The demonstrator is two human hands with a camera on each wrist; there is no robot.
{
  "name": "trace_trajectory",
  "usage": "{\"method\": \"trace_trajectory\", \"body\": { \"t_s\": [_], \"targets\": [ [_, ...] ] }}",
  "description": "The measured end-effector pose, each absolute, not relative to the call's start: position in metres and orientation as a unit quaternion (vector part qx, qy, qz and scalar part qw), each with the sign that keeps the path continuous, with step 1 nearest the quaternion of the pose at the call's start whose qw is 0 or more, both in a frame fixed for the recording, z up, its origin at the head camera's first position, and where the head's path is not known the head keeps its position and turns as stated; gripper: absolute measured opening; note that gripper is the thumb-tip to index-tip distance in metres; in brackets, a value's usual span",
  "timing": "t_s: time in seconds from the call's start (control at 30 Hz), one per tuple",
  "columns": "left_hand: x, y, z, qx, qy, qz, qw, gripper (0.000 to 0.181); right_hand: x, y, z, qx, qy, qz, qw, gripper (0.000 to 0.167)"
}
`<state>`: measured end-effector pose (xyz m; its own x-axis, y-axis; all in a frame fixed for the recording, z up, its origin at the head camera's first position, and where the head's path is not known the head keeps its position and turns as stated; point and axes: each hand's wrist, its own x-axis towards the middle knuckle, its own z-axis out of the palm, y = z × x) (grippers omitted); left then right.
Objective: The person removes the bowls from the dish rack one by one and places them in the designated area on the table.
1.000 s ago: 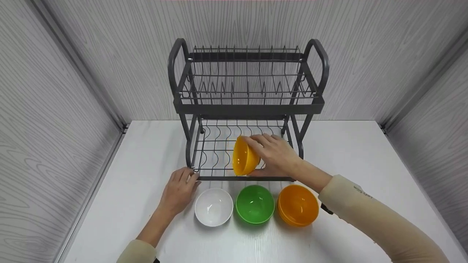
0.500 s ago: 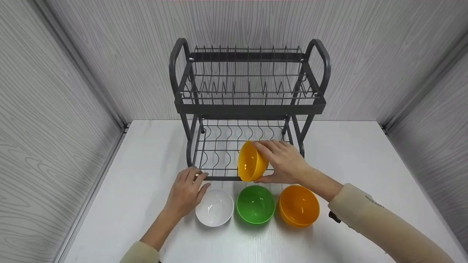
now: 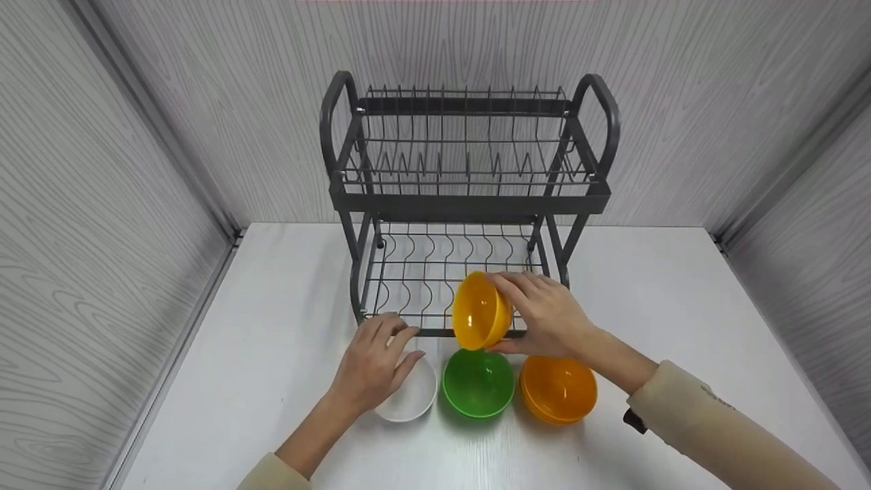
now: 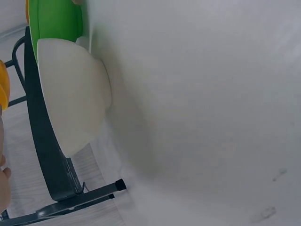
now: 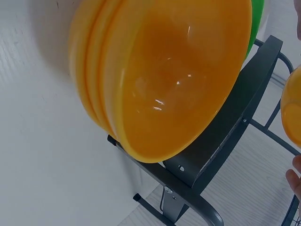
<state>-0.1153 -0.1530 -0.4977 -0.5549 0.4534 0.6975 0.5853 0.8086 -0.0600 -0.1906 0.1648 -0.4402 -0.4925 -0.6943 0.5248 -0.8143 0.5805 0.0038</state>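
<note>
In the head view my right hand (image 3: pixel 548 316) pinches a small yellow bowl (image 3: pixel 478 312) between thumb and fingers. The bowl is tipped on its side, its hollow facing left, above the front rail of a dark two-tier dish rack (image 3: pixel 469 203). My left hand (image 3: pixel 374 364) hovers over a white bowl (image 3: pixel 410 395), hiding part of it; its fingers are loosely bent and hold nothing. A green bowl (image 3: pixel 478 384) stands upright below the held one. To its right are stacked orange bowls (image 3: pixel 559 391), seen close up in the right wrist view as an orange stack (image 5: pixel 174 80).
Behind the row of bowls the rack's lower wire shelf (image 3: pixel 415 272) spreads out, with its upper tier and side handles (image 3: pixel 605 126) above. Wood-patterned panels (image 3: pixel 680 102) close off the back and sides. White tabletop (image 3: pixel 272 306) surrounds the rack.
My right hand has drawn the yellow bowl back toward me and slightly right. My left hand has left the rack's front left corner and moved right, over the white bowl.
</note>
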Motion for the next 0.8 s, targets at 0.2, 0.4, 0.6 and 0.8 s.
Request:
{"method": "trace_trajectory", "body": {
  "t_s": [0.2,0.4,0.6,0.8],
  "targets": [
    [-0.110,-0.140,-0.489,-0.312,-0.872,-0.078,0.370,0.040,-0.185,0.170,-0.443,0.442,-0.848,0.144,0.253,0.112],
    [-0.106,-0.129,-0.485,-0.329,-0.866,-0.076,0.369,0.035,-0.178,0.175,-0.445,0.428,-0.851,0.164,0.257,0.112],
    [-0.105,-0.116,-0.485,-0.353,-0.855,-0.092,0.368,0.033,-0.171,0.177,-0.448,0.426,-0.844,0.185,0.268,0.112],
    [-0.104,-0.105,-0.484,-0.367,-0.847,-0.091,0.373,0.030,-0.165,0.176,-0.447,0.432,-0.836,0.201,0.273,0.108]
  ]
}}
